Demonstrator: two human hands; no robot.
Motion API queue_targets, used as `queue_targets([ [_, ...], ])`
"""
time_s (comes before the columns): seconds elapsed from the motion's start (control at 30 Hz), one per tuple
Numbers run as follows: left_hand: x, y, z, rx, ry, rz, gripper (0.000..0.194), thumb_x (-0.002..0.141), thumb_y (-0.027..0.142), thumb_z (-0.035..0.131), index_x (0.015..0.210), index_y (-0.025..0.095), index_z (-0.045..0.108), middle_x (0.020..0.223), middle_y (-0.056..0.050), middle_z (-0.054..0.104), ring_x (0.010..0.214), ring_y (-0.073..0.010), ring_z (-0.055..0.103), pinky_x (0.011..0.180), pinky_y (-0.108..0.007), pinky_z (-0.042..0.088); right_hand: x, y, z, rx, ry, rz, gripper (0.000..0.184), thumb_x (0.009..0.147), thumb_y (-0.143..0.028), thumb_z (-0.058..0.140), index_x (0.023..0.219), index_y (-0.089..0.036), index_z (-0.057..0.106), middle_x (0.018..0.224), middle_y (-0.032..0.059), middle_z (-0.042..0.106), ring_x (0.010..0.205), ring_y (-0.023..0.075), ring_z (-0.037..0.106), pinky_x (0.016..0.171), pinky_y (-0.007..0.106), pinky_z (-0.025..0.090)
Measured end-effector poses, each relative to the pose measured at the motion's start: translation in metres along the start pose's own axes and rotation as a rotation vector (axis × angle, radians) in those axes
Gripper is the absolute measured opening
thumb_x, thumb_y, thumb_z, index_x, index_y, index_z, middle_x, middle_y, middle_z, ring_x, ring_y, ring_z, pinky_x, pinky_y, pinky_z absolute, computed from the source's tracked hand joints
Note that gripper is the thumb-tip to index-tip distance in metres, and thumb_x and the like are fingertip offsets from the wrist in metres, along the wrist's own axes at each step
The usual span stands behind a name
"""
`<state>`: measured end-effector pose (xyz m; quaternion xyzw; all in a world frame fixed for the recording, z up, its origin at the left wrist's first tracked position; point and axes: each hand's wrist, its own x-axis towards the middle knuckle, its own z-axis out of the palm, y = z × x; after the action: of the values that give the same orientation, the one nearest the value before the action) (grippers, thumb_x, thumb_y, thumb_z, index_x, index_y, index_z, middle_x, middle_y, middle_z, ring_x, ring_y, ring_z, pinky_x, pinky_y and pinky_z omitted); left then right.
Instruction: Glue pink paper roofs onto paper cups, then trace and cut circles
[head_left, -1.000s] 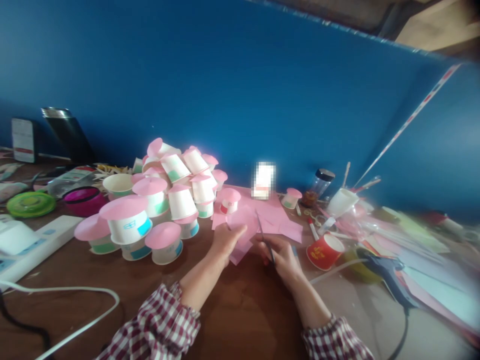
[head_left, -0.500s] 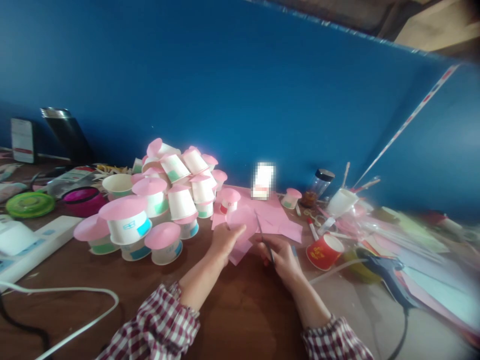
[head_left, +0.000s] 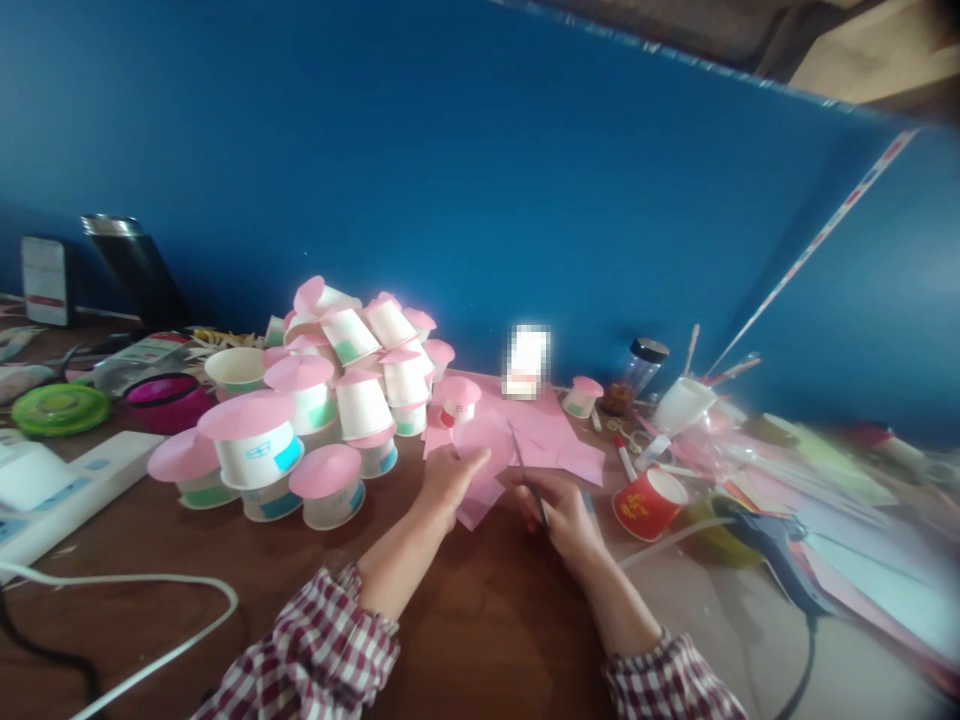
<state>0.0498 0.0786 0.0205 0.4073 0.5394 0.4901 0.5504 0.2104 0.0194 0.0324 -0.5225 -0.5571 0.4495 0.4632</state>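
Note:
A round piece of pink paper (head_left: 486,436) is pinched at its lower edge by my left hand (head_left: 453,482), thumb on top. My right hand (head_left: 561,512) is closed round a pair of scissors (head_left: 523,468), whose narrow blades point up and left beside the disc. Whether the blades touch the paper I cannot tell. Under and behind both hands lie pink paper sheets (head_left: 551,428) and cut pieces. Just behind the disc stands a small paper cup (head_left: 454,412) with a pink paper top.
A pile of paper cups with pink tops (head_left: 364,404) rises at left, by a white power strip (head_left: 90,490) and cable. To the right are a red paper cup (head_left: 649,504), a lidded jar (head_left: 639,374) and a dark corded tool (head_left: 780,550). A blue partition (head_left: 450,180) stands behind.
Hardly anything differs. The pink disc and the left thumb have shifted very slightly; the scissors and the right hand stay in place.

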Motion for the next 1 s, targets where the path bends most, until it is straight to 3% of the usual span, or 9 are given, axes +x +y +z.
queue_targets([
  [0.67,0.0,0.0034,-0.0003,0.038,0.053,0.008,0.029,0.058,0.037,0.071,0.053,0.017,0.05,0.041,0.007,0.039,0.039,-0.007,0.035,0.04,-0.022,0.025,-0.0004,0.0014,0.0009,-0.012,0.003,0.022,0.041,0.074,-0.047,0.066,0.093,-0.011,0.067,0.049,-0.0054,0.049,0.042,0.0081,0.043,0.044,0.023,0.034],
  [1.0,-0.0019,0.0067,-0.0003,0.019,0.048,0.007,0.026,0.059,0.036,0.071,0.057,0.015,0.056,0.042,0.007,0.041,0.039,-0.0068,0.035,0.04,-0.022,0.025,-0.0009,0.0005,0.0012,0.01,0.022,0.017,0.039,0.072,-0.048,0.069,0.09,-0.013,0.069,0.047,-0.0056,0.048,0.041,0.0083,0.042,0.043,0.023,0.035],
])
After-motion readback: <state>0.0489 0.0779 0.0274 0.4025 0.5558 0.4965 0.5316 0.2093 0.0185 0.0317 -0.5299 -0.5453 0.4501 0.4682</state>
